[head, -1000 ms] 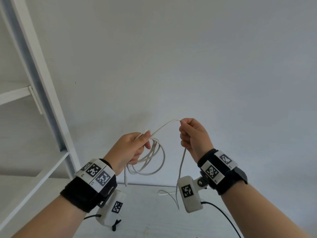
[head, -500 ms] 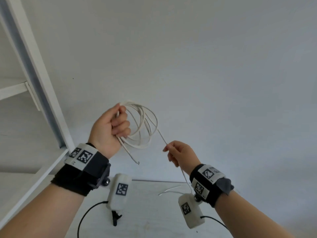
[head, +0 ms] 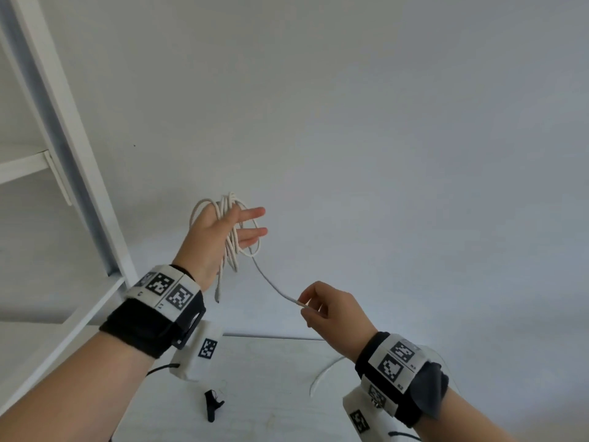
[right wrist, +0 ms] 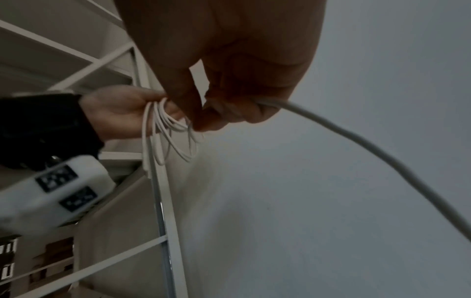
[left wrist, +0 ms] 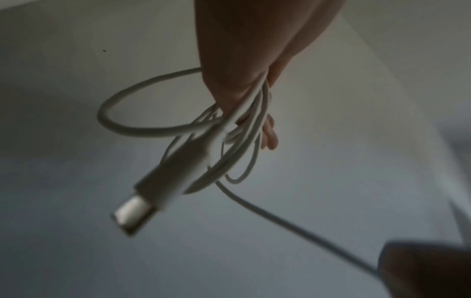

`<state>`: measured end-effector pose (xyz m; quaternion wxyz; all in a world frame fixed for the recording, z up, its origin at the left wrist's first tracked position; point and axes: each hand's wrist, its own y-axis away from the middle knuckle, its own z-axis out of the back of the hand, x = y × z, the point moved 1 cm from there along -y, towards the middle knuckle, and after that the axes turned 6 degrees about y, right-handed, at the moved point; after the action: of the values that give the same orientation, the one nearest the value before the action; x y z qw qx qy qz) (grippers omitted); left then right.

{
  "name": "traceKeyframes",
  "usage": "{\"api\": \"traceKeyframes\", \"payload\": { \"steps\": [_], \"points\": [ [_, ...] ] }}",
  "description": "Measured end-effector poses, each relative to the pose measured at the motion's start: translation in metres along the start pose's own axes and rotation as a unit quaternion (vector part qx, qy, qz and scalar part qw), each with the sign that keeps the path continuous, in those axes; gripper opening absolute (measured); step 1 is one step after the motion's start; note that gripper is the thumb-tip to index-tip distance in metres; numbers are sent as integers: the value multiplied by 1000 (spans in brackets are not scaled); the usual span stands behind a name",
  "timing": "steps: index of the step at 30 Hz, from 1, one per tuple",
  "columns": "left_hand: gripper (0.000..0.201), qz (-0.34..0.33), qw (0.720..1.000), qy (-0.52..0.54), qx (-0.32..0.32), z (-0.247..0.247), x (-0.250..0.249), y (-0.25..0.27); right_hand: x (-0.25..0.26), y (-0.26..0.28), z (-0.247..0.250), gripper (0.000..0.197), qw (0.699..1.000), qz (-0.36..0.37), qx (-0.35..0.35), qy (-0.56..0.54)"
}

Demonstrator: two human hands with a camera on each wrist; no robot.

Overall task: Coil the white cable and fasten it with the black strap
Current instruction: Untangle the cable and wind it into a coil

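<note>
The white cable [head: 227, 218] hangs in several loops over my raised left hand [head: 220, 232], whose fingers [head: 255, 212] point straight out to the right. A plug end [head: 218, 291] dangles below that wrist and shows large and blurred in the left wrist view [left wrist: 142, 201]. From the coil [right wrist: 163, 129] one strand slopes down to my right hand [head: 325, 311], which pinches it between thumb and fingertips [right wrist: 211, 115]. The rest of the cable [head: 322, 374] trails onto the table. The black strap [head: 213, 406] lies on the table below my left wrist.
A white shelf frame [head: 67, 129] stands at the left, close to my left forearm. The white table [head: 271, 403] lies below both hands, and a plain grey wall [head: 382, 122] is behind them.
My left hand lifted the coil and has now straightened its fingers out of a closed grip. My right hand dropped lower, keeping its pinch on the strand.
</note>
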<state>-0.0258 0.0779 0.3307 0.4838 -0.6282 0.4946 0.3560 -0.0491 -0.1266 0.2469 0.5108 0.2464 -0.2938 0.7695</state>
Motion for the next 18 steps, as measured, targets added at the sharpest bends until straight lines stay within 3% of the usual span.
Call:
{"api": "traceKeyframes", "payload": {
  "steps": [4,10,15,18],
  "points": [
    [30,13,990,-138,37,-10,8,7,23,1,14,14,992,97,-20,76],
    [24,54,968,-224,99,-26,14,29,51,-6,35,14,970,199,-95,104],
    [45,101,965,-181,163,-35,16,42,62,-14,54,14,963,202,-155,94],
    [39,117,970,-142,160,-37,19,49,65,-17,68,28,972,148,-165,77]
  ]
}}
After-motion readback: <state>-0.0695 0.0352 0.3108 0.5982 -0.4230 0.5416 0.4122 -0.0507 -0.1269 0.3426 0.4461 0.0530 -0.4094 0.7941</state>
